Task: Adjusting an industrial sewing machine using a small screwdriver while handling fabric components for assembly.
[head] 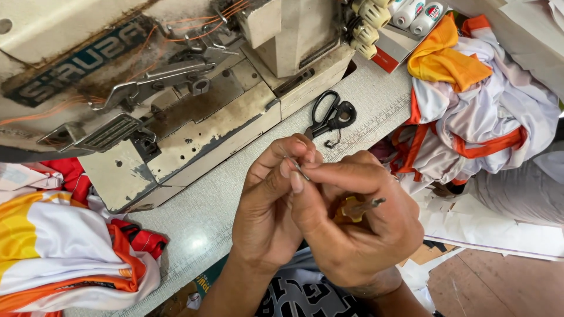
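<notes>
A pale grey work table [205, 217] with a printed ruler along its near edge carries one large, worn cream sewing machine [176, 76], grimy and threaded in orange, filling the upper left. Two heaps of white and orange fabric sit on it: one pile [482, 105] at the right, one bundle [59, 258] at the lower left with red cloth beneath. Brown floor [505, 287] shows at the lower right. Behind the machine stand three thread spools [414, 13] in a box. One pair of black scissors [330, 113] lies closed on the table, just beyond the hands. The left hand [267, 211] and right hand [358, 223] meet at the fingertips, both pinching a thin needle [301, 170]; the right palm also curls round a small yellow-handled screwdriver [359, 206].
</notes>
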